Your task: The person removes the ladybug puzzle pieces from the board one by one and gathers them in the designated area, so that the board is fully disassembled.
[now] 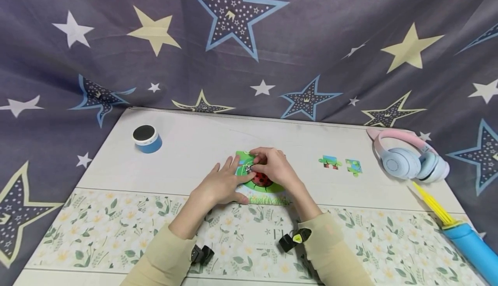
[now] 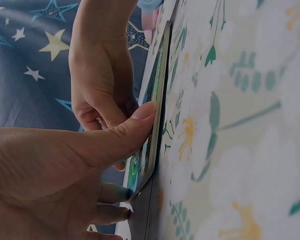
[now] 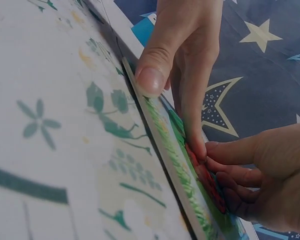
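Starry cloth hangs behind our table. Our left hand has fingers apart, thumb at the near edge of the puzzle; our right hand curls over it, whether pinching we cannot tell. Rightward, open room separates two loose pieces.

Item 1: capital lettering beginning "FL", lower centre of the head view, is standing on the floral strip of the worktop; further letters are remaining unclear. Item 2: smaller script, directly beneath, is running too faint to read. Item 3: yellow label, right-wrist device, is bearing marks too small to read.
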A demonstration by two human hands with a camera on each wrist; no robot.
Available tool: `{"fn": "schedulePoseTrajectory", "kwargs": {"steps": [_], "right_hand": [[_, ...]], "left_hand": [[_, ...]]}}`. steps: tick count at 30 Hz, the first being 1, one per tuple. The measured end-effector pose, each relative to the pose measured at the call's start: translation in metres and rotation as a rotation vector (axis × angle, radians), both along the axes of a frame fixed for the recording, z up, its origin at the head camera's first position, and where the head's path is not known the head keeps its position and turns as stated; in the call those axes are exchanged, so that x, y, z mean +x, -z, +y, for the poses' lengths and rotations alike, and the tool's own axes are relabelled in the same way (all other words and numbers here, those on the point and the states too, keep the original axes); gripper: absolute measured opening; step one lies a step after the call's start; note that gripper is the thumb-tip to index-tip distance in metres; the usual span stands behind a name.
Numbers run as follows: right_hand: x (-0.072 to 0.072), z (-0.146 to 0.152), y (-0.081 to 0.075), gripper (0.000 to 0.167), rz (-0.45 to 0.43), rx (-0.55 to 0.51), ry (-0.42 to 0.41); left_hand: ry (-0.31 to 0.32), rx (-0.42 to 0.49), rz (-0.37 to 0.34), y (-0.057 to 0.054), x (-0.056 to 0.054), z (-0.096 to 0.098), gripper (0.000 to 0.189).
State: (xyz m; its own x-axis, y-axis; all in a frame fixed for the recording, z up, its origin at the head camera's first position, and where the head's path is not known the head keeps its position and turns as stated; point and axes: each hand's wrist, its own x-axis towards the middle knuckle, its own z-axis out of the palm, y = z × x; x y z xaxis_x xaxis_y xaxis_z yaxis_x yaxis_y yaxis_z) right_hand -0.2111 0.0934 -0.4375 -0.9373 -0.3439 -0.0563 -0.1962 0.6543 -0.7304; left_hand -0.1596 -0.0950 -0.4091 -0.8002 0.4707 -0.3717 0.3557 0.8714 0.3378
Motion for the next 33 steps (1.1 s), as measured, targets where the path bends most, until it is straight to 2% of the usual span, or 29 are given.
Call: {"fn": "schedulePoseTrajectory", "kwargs": {"steps": [9,19,24,33], "right_hand": [[0.001,-0.001,0.004,0.042,0.013,0.012,0.021],[0.001,-0.002,0.009,0.045,0.012,0.014,0.043],[0.002,-0.003,0.008,0.045,0.003,0.012,0.055],[0.001,-0.005,0.007,0.046,0.006,0.002,0.077]], "left_hand": [[0.015,-0.009,-0.003,0.001,-0.003,-0.001,0.073],[0.064,0.091,-0.099,-0.001,-0.015,-0.022,0.062],[0.081,0.102,-0.103,-0.001,-0.017,-0.025,0.062],[0.073,0.099,-0.097,-0.001,-0.018,-0.024,0.06]]}}
